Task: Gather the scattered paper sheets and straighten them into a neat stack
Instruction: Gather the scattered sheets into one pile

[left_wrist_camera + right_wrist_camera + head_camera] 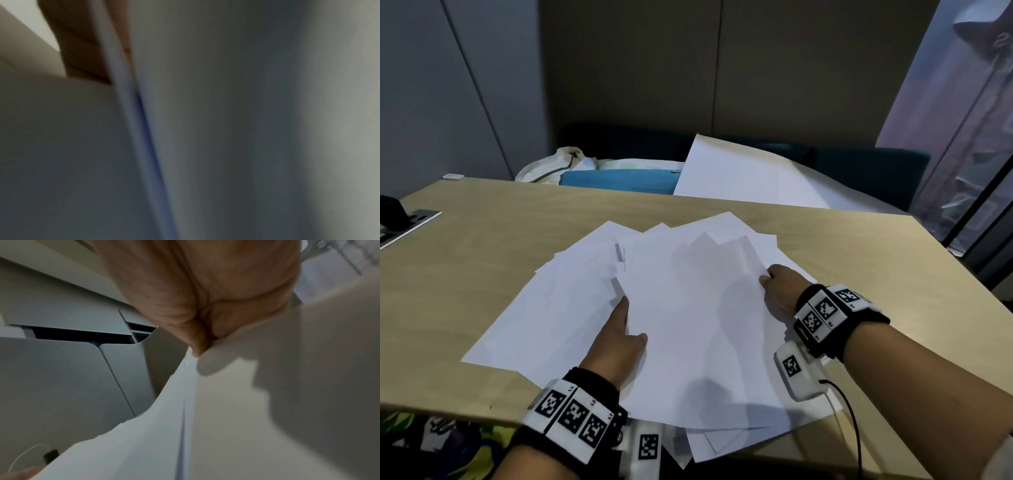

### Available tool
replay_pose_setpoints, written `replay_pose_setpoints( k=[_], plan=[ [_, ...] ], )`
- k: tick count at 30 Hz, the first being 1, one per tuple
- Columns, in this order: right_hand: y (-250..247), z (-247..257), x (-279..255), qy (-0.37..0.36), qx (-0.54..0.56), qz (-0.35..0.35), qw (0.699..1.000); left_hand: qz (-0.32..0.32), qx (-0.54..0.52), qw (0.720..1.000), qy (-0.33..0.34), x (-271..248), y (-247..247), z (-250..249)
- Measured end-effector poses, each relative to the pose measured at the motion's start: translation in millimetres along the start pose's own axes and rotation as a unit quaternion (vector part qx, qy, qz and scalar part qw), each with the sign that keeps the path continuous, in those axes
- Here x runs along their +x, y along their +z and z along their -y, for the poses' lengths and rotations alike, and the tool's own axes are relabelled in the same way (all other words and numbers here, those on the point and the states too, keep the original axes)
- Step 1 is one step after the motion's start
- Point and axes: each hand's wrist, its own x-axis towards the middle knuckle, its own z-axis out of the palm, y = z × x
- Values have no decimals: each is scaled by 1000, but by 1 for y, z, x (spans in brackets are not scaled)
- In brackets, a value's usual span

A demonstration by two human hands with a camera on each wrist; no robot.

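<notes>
Several white paper sheets lie fanned out and overlapping in the middle of the wooden table. Some overhang its near edge. My left hand holds the left edge of the upper sheets, with the thumb on top and the index finger along the edge. The left wrist view shows only blurred paper and fingers beside a sheet edge. My right hand grips the right edge of the same sheets. In the right wrist view its thumb and fingers pinch the paper.
A large white sheet leans at the far table edge against a dark sofa. A blue cushion and a white bag lie beside it. A socket panel sits at the table's left. A black cable trails from my right wrist.
</notes>
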Motion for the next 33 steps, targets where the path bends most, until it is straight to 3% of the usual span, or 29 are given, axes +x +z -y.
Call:
replay_pose_setpoints(
  k=[4, 10, 16, 22, 24, 25, 28, 33],
  plan=[
    [6, 1, -6, -28, -5, 52, 998, -12, 17, 1000, -2, 2, -3, 4],
    [-2, -10, 2, 28, 110, -19, 993, -18, -4, 1000, -6, 5, -4, 11],
    [27, -14, 5, 61, 237, 64, 967, -11, -5, 1000, -14, 3, 0, 12],
    [32, -2, 0, 46, 236, 70, 968, 7, -39, 999, 8, -5, -1, 13],
    [20, -4, 7, 61, 249, 44, 966, 3, -42, 999, 10, -2, -5, 16],
    [11, -9, 14, 65, 229, 12, 971, 3, -38, 999, 5, -1, -7, 18],
    [-20, -23, 25, 82, 10, -73, 994, 3, -27, 1000, -11, 2, -10, 18],
    [-31, -45, 40, 141, -102, -36, 984, 14, 9, 1000, -21, 3, -10, 13]
  ],
)
